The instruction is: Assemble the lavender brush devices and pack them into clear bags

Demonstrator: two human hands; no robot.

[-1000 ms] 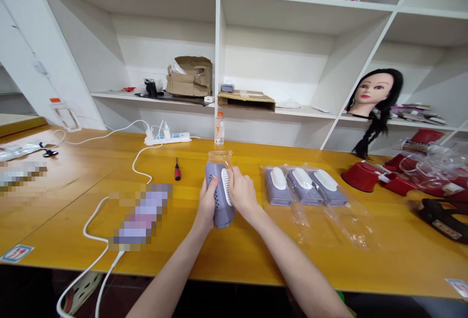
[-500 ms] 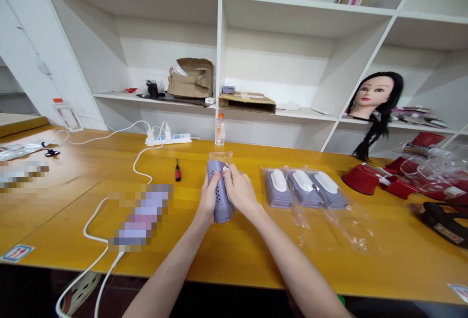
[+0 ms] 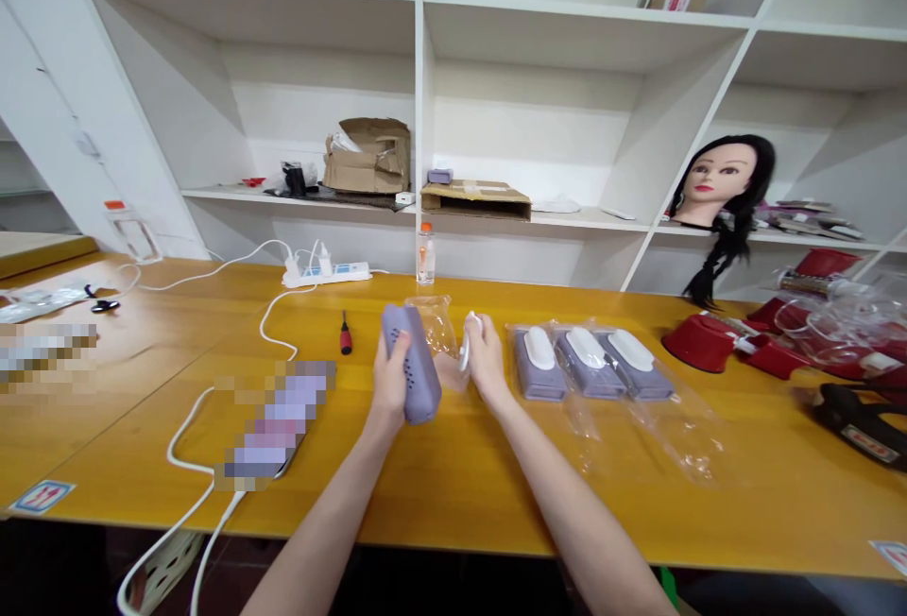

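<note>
My left hand [image 3: 390,375] is wrapped round a purple plastic case [image 3: 419,370] with small round holes in its side, held tilted above the table. To its right, my right hand [image 3: 487,356] pinches a white oval piece [image 3: 466,342], seen nearly edge-on and apart from the case. A clear plastic bag [image 3: 434,318] lies on the table behind and between the hands. Right of my right hand stand three purple boxes with white oval tops, the nearest purple box [image 3: 542,380] close to my fingers, on clear plastic wrapping.
A red-handled screwdriver [image 3: 345,337] and a blurred-out phone [image 3: 280,422] on a white cable lie left. A power strip [image 3: 330,272] and a bottle [image 3: 426,257] stand at the back. Red parts [image 3: 705,342] and a black tool [image 3: 861,425] are at right.
My hands have moved apart. The white oval piece has come away from the purple case in my right hand, while my left hand has shifted left with the case.
</note>
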